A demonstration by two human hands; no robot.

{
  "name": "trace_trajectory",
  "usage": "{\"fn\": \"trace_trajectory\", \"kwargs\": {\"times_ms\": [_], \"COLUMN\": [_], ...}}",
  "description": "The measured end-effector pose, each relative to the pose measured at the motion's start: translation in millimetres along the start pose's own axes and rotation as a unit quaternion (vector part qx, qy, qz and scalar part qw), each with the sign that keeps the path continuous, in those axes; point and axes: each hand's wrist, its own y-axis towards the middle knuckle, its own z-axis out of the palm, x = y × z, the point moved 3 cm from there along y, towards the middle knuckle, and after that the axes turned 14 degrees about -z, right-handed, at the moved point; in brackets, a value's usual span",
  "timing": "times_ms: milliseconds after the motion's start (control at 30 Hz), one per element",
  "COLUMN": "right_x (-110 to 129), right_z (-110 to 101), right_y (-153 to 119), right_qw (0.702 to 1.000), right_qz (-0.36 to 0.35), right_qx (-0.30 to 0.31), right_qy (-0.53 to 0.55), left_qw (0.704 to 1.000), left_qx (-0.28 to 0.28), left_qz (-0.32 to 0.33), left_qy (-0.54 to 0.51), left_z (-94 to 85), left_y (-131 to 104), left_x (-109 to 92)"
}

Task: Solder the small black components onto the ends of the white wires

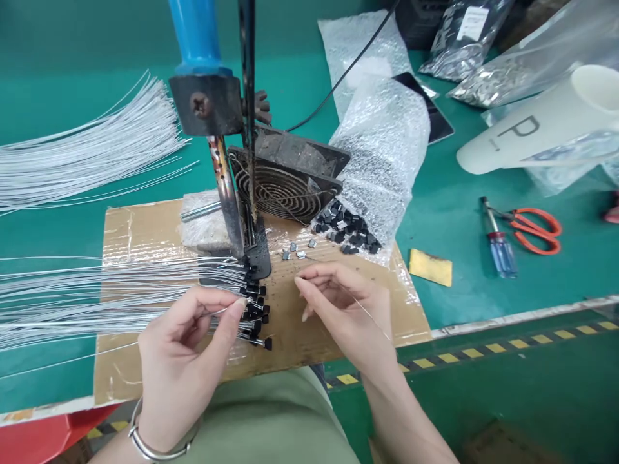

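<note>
My left hand [186,367] pinches the end of a thin white wire between thumb and forefinger; a tiny piece at its tip is too small to make out. My right hand [345,309] is closed in a pinch on a fine solder wire [370,314], which trails back over the wrist. Its short free end points toward several small metal pieces [293,247] on the cardboard [285,322]. Above them, a blue-handled soldering iron [196,38] hangs tip down in a stand. White wires [145,283] with black ends [258,309] lie beside and behind my left hand.
A dusty fan [285,187] stands behind the iron. Black parts [345,225] spill from a bubble-wrap bag [382,148]. To the right are a yellow sponge [430,267], a screwdriver [501,251], orange-handled scissors [536,229] and a white cup [527,132]. A wire bundle [91,154] lies back left.
</note>
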Motion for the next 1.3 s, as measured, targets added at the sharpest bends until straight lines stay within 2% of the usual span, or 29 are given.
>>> {"fn": "trace_trajectory", "kwargs": {"times_ms": [100, 200, 300, 400, 600, 833, 1000, 1300], "right_x": [2, 5, 7, 9, 7, 6, 6, 9], "right_z": [9, 19, 26, 32, 44, 49, 50, 48], "right_y": [-4, -7, -10, -12, -15, -16, -18, -17], "right_qw": [0.996, 0.99, 0.982, 0.977, 0.966, 0.957, 0.95, 0.956], "right_qz": [0.008, 0.023, 0.05, 0.069, 0.088, 0.109, 0.118, 0.115], "right_qx": [-0.026, -0.026, -0.019, -0.014, -0.01, 0.0, 0.0, -0.003], "right_qy": [0.082, 0.137, 0.181, 0.202, 0.244, 0.268, 0.289, 0.269], "left_qw": [0.999, 0.995, 0.994, 0.991, 0.996, 0.994, 0.993, 0.994], "left_qx": [-0.01, -0.03, -0.021, -0.036, 0.034, 0.066, 0.074, 0.064], "left_qz": [-0.03, -0.068, -0.079, -0.1, -0.059, -0.041, -0.043, -0.037], "left_qy": [-0.035, -0.064, -0.076, -0.081, -0.065, -0.077, -0.075, -0.077], "left_z": [2.5, 5.2, 7.5, 5.4, 0.8, 0.0, 0.7, 1.8], "left_y": [-1, -2, -2, -2, 3, 6, 4, 6], "left_x": [-5, -9, -12, -12, -12, -13, -14, -16]}}
